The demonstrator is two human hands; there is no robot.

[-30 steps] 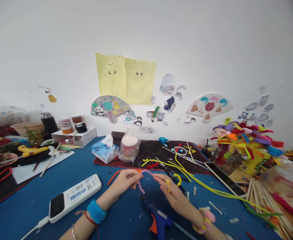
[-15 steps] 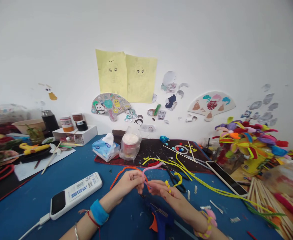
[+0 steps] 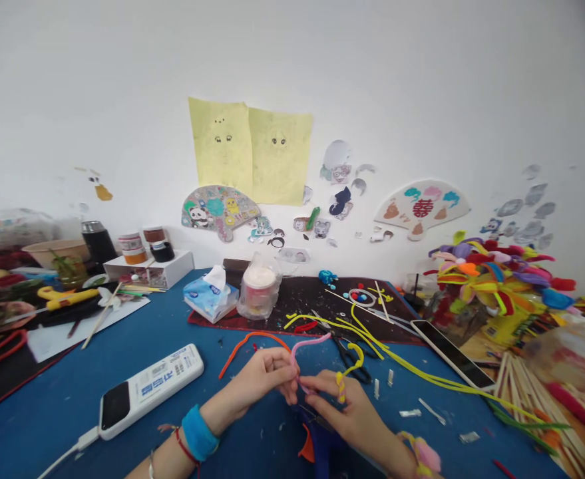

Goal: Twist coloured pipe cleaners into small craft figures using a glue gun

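Note:
My left hand [image 3: 267,376] is closed, pinching a pink pipe cleaner [image 3: 308,342] whose free end arcs up and to the right. Close beside it, the thumb and index finger of my right hand [image 3: 349,402] are pressed on the lower part of the same pipe cleaner. A yellow curled pipe cleaner [image 3: 356,359] sits like a ring on a finger of my right hand. From behind my left hand an orange pipe cleaner [image 3: 246,340] curves out to the left. Under my right hand lies a blue glue gun [image 3: 325,452] with an orange trigger, partly hidden.
Black scissors [image 3: 348,356] and long yellow pipe cleaners [image 3: 406,366] lie behind my hands. A power bank [image 3: 152,389] is at left, a phone [image 3: 452,356] at right. A tissue pack [image 3: 211,298], a wrapped jar [image 3: 259,293] and wooden sticks [image 3: 526,399] surround the work area.
My right hand has turned, its fingers now more curled on the pink pipe cleaner. The pink free end has shifted slightly right and lower. My left hand has moved slightly right and down.

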